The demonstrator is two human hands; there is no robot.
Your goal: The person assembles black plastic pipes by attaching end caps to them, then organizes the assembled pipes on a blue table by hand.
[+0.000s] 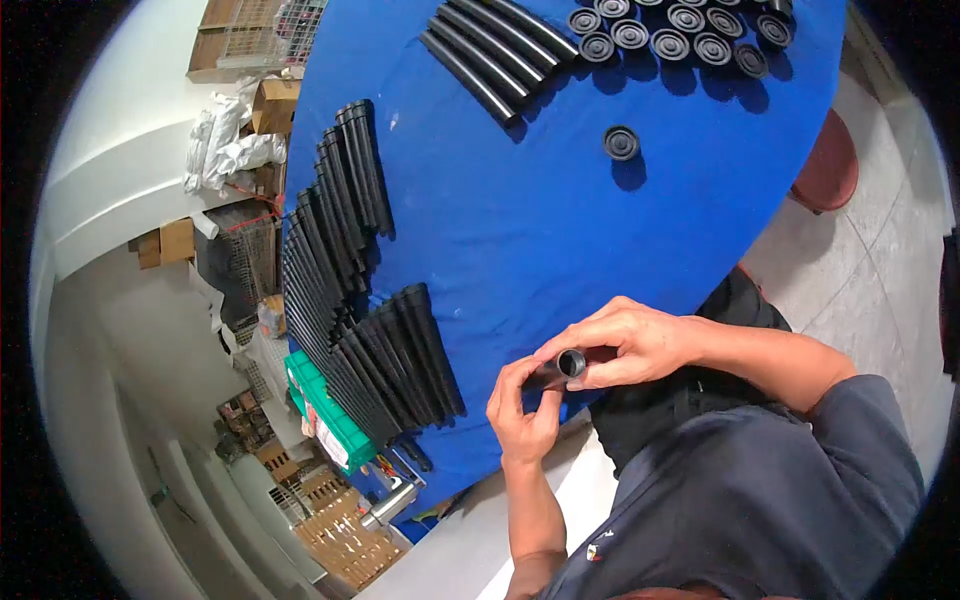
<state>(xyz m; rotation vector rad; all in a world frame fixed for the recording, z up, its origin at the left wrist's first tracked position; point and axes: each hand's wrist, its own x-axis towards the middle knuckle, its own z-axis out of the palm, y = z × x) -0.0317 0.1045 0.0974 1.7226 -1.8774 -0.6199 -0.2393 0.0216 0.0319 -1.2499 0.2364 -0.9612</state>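
Note:
Between my two hands, near the table's front edge, is a black tube (571,364), its hollow round end turned up toward me. My left hand (525,412) wraps its fingers and thumb round the tube's body. Fingers of my right hand (632,343) close on the tube beside its open rim. Most of the tube's length is hidden by the hands and the viewing angle. Farther up the blue-covered table, a single round black ribbed cap (621,143) stands apart from the others.
A long row of black tubes (400,360) lies along the left side of the blue cloth (480,220). More tubes (490,60) and several round black caps (670,45) are at the far end. A green box (330,410) sits at the left edge; a red stool (828,165) stands right.

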